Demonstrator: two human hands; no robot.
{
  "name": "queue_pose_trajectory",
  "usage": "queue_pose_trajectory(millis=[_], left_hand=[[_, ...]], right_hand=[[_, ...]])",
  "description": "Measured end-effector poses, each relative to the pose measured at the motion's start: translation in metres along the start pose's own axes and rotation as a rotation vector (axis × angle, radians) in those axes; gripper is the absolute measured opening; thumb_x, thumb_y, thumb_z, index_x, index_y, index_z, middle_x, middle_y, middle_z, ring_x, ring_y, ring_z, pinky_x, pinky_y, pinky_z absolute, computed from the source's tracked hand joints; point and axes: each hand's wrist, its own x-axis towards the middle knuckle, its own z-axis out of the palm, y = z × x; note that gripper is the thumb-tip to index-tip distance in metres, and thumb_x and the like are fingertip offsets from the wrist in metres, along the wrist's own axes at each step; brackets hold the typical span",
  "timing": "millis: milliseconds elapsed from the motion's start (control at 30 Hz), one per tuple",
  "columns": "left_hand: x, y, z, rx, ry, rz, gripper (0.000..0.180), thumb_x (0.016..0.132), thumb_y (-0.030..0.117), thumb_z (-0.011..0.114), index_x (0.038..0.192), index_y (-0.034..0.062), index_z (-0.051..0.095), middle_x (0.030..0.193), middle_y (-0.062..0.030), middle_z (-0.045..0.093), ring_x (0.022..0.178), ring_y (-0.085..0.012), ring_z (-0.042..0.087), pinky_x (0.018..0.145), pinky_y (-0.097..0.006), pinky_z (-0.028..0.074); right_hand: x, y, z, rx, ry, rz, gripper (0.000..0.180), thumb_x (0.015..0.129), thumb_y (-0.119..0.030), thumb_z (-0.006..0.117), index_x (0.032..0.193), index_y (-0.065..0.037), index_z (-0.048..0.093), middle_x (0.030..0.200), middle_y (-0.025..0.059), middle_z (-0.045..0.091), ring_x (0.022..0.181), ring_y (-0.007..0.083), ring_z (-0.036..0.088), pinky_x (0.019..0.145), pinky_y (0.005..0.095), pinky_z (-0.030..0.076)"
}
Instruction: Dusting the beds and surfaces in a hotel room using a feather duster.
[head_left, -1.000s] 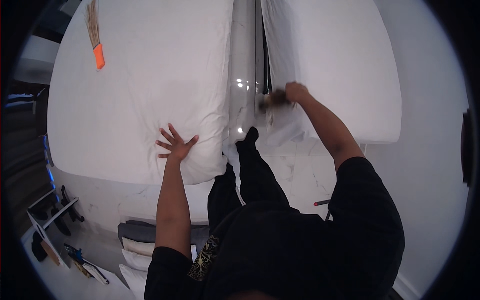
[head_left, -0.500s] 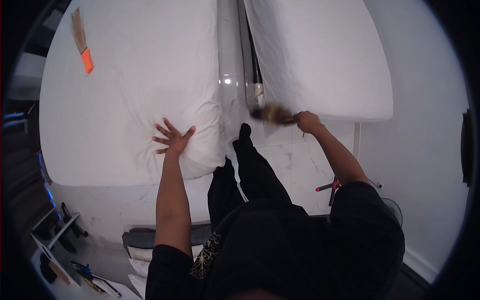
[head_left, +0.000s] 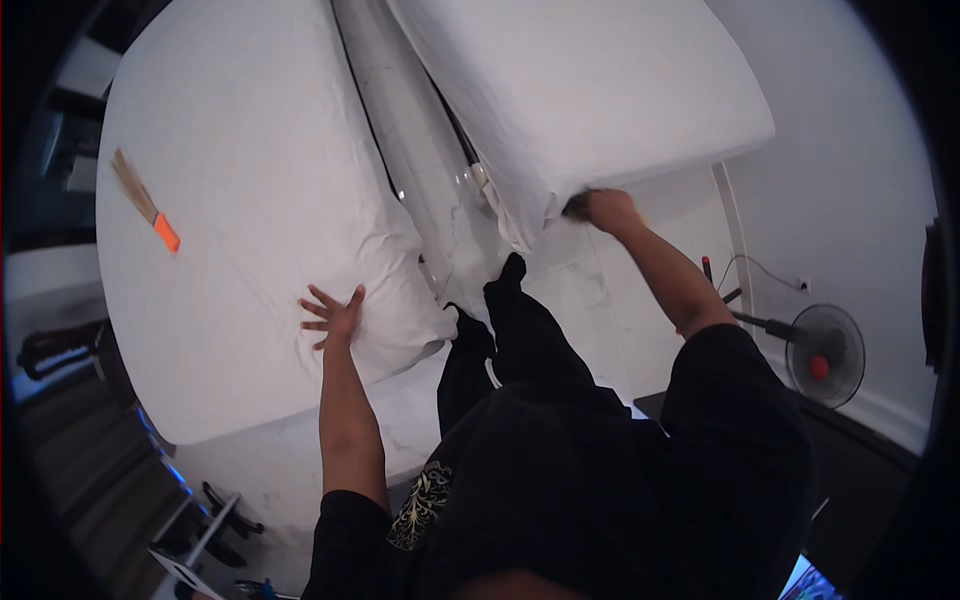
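My left hand [head_left: 333, 315] lies flat with spread fingers on the white-sheeted left mattress [head_left: 240, 200], near its front corner, where the sheet wrinkles. At the near corner of the white-sheeted right mattress [head_left: 610, 90], my right hand [head_left: 613, 211] is closed on a small bushy duster, dark brown [head_left: 577, 206]. Most of the duster is hidden by my fingers and the mattress corner. A hand broom [head_left: 165, 232] with an orange handle and tan bristles lies by itself on the left mattress.
A narrow strip of pale marbled floor [head_left: 400, 100] runs between the mattresses, and my feet stand at its near end. To the right, a round fan [head_left: 825, 355] stands near the white wall [head_left: 840, 160]. A white-framed rack [head_left: 195, 545] is at the lower left.
My right hand has brought the duster from the gap's near end to the right mattress's corner. My left hand stays on the sheet. The whole view has turned, bringing the fan into sight.
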Motion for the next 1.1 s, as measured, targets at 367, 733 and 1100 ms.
queue_pose_trajectory(millis=[367,733,1100], left_hand=[[-0.003,-0.056,0.02,0.147,0.211,0.338,0.081,0.073,0.044,0.06,0.136,0.018,0.015,0.143,-0.0126,0.002,0.128,-0.0411,0.003,0.093,-0.065,0.013],[-0.052,-0.116,0.064,0.037,0.148,0.507,0.075,0.075,0.026,0.06,0.135,0.0118,0.019,0.142,-0.0144,0.004,0.128,-0.0426,0.004,0.096,-0.06,0.013],[-0.047,-0.074,0.05,0.06,-0.072,0.294,0.066,0.077,0.035,0.056,0.128,0.0005,0.033,0.137,-0.028,0.006,0.129,-0.0357,0.013,0.104,-0.035,0.016]], right_hand=[[0.028,-0.028,0.048,0.12,-0.21,0.07,0.029,0.07,-0.032,0.055,0.08,-0.007,0.064,0.087,0.0154,0.062,0.079,0.0309,0.06,0.07,0.0417,0.047],[-0.059,0.096,0.035,0.894,1.136,1.136,0.04,0.089,-0.033,0.033,0.098,0.005,0.045,0.096,0.0255,0.055,0.089,0.0422,0.052,0.077,0.0452,0.04],[-0.047,-0.028,0.116,0.754,0.52,-0.078,0.011,0.082,-0.014,0.043,0.089,-0.007,0.047,0.08,0.0164,0.057,0.079,0.0364,0.054,0.064,0.0437,0.043]])
